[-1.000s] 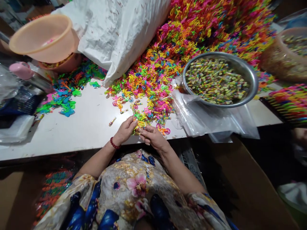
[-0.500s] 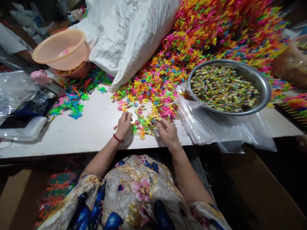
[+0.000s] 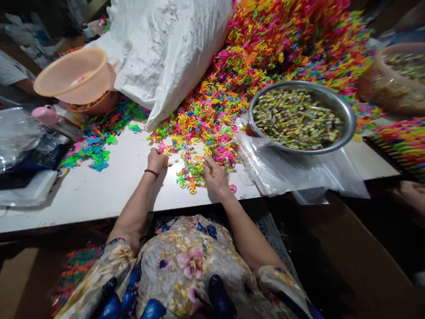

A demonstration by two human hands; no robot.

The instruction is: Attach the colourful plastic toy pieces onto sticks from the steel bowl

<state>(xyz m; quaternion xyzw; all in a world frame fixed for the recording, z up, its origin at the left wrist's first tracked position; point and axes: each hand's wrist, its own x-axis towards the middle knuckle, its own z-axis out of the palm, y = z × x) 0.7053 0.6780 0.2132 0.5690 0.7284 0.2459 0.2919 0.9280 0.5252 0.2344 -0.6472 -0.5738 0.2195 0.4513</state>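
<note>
My left hand (image 3: 156,160), a dark red bead bracelet at its wrist, rests at the left edge of the loose pieces. Its fingers are closed; what they hold, if anything, is hidden. A short striped stick (image 3: 173,163) lies just right of it. My right hand (image 3: 215,178) reaches over a small cluster of bright plastic pieces (image 3: 191,180), some with wheel-like rings. Its fingers look apart, with the tips among the pieces. A single pink ring-shaped piece (image 3: 233,189) lies beside that hand. Behind both hands spreads a large heap of colourful plastic pieces (image 3: 265,53).
A steel bowl (image 3: 352,128) of short striped pieces stands at right, on clear plastic bags (image 3: 265,173). A white sack (image 3: 166,48) leans at the back. Left are a peach basin (image 3: 71,73), a pink-lidded bottle (image 3: 46,116) and green-blue pieces (image 3: 99,155). Another person's hand (image 3: 411,195) shows far right.
My left hand has moved left, away from the cluster. My right hand has shifted over the cluster's right side, its fingers more spread. The whole view has swung slightly right.
</note>
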